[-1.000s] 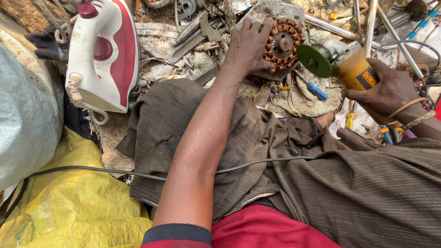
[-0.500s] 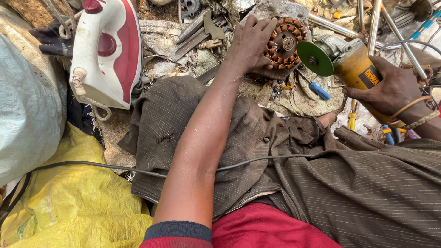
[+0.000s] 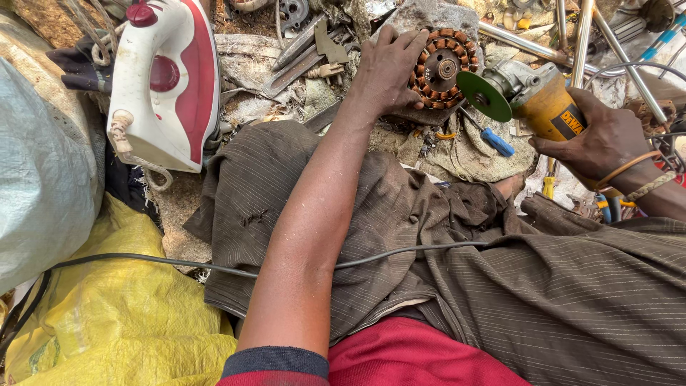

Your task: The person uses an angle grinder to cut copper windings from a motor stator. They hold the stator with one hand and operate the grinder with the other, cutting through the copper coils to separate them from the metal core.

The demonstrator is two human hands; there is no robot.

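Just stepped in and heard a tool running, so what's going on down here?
A seated person steadies a round copper-wound motor stator with the left hand on a cluttered ground. The right hand grips a yellow angle grinder, its green disc right at the stator's edge. A red and white clothes iron lies off to the left, untouched.

Copper-wound metal stator [image 3: 443,69]; glossy plastic iron [image 3: 168,86]; matt striped cloth trousers [image 3: 543,286]; yellow plastic grinder [image 3: 547,107].

label [image 3: 572,125]: small black rectangle with pale lettering, sat on yellow grinder body [image 3: 547,107], upper right | sacks as packaging: 1 grey-white woven [image 3: 36,179] at left, 1 yellow [image 3: 114,314] at lower left | signs, screens: none
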